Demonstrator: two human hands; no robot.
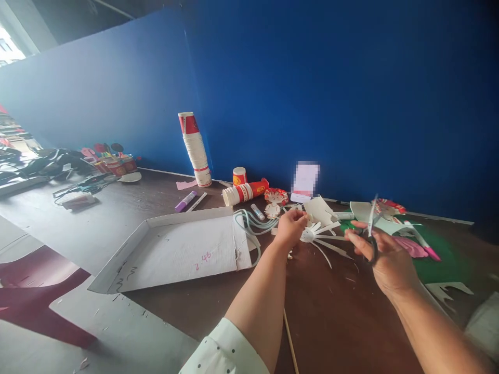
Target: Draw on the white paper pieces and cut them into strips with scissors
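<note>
1. Head view: low in the middle of the frame, the left hand (290,226) has its grip pinched on a white paper cup (312,234) whose wall is cut into long strips that fan out to the right over the brown desk (331,322).
2. Just right of it, the right hand (384,259) has its grip closed through the handles of the scissors (371,228), blades pointing up, apart from the strips.
3. The thin strips could tear or be snipped off if the blades close too near the cup's base.
4. The left fingers sit close to the cutting line, so a slip could nick them.
5. A flattened white box (175,249) lies to the left, and a stack of cups (195,148) stands against the blue wall.
</note>
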